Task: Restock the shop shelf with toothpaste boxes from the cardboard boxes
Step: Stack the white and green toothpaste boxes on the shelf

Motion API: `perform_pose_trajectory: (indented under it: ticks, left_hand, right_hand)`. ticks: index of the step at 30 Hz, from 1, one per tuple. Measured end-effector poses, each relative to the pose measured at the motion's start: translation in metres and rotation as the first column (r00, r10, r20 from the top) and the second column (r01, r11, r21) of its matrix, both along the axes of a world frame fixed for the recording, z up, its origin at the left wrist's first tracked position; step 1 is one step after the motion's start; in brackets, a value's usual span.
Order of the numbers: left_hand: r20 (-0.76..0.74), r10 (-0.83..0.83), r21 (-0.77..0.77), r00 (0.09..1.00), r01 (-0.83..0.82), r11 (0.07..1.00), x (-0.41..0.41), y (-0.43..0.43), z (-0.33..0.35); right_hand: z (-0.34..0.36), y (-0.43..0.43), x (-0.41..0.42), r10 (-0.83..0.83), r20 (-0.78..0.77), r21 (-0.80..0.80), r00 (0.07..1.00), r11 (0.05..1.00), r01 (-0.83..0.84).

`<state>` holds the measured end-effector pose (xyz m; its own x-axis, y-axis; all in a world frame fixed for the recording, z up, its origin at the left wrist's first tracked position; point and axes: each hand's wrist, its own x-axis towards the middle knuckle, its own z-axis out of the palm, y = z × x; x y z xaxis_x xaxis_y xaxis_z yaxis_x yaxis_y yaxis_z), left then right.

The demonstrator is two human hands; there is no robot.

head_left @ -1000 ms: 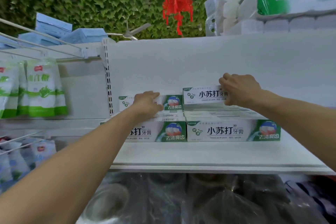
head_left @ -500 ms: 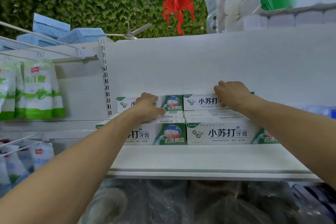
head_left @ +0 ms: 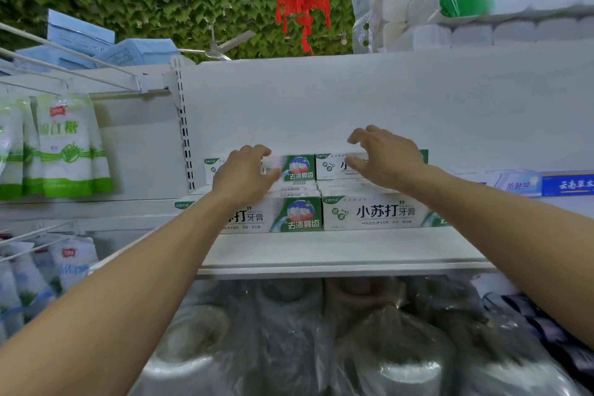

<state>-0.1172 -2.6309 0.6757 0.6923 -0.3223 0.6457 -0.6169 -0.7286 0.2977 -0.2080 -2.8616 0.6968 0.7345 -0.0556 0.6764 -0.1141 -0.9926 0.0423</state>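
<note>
Landmark: front right toothpaste box [head_left: 376, 212].

- Its right end is hidden behind my right forearm [head_left: 498, 222]. Its bottom line of print is too small to read.
- Behind it: rear right box [head_left: 331, 167], lettering mostly covered by my right hand [head_left: 385, 161].
- Left of it: front left box [head_left: 289, 215], left half hidden by my left forearm [head_left: 144, 267].
- My left hand [head_left: 244, 175] covers the rear left box [head_left: 299, 167]; contact not discernible.
- Right of it: blue cartons [head_left: 565, 185], blurred and cut by the frame edge.
- Below it: plastic-wrapped goods [head_left: 385, 347], blurred, contents unidentifiable.

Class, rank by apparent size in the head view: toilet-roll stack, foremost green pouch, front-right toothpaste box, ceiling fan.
Largest first:
toilet-roll stack
foremost green pouch
front-right toothpaste box
ceiling fan (distant, so real size unsure)
</note>
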Motion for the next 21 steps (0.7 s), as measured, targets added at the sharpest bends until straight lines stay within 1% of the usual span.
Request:
perform_pose_trajectory:
  ticks: [2,5,8,12,16,19,21]
  left_hand:
    - [0.027,-0.031,-0.034,0.999,0.032,0.999,-0.018,0.014,-0.005]
    - [0.068,-0.039,-0.041,0.997,0.042,0.998,-0.047,0.041,-0.017]
    - [0.064,-0.033,-0.079,0.997,0.038,0.996,-0.078,0.072,-0.03]
    - [0.077,-0.059,-0.148,0.995,0.07,0.986,-0.126,0.123,-0.056]
    - [-0.014,-0.12,-0.241,0.993,0.113,0.964,-0.164,0.177,-0.093]
    - [-0.108,-0.125,-0.213,0.986,0.1,0.972,-0.185,0.216,-0.127]
    - [-0.16,-0.113,-0.188,0.981,0.083,0.979,-0.195,0.239,-0.152]
  right_hand:
    - [-0.007,0.019,-0.017,0.055,0.017,0.043,0.998,0.998,-0.056]
    - [-0.022,0.051,-0.041,0.101,0.031,0.054,0.994,0.993,-0.103]
    - [-0.043,0.087,-0.067,0.119,0.044,0.052,0.992,0.991,-0.121]
    - [-0.075,0.137,-0.1,0.171,0.106,0.049,0.98,0.983,-0.177]
    - [-0.113,0.188,-0.135,0.21,0.097,0.049,0.973,0.975,-0.216]
    - [-0.146,0.227,-0.156,0.233,0.077,0.098,0.969,0.966,-0.24]
    - [-0.171,0.25,-0.166,0.249,0.033,0.134,0.968,0.959,-0.251]
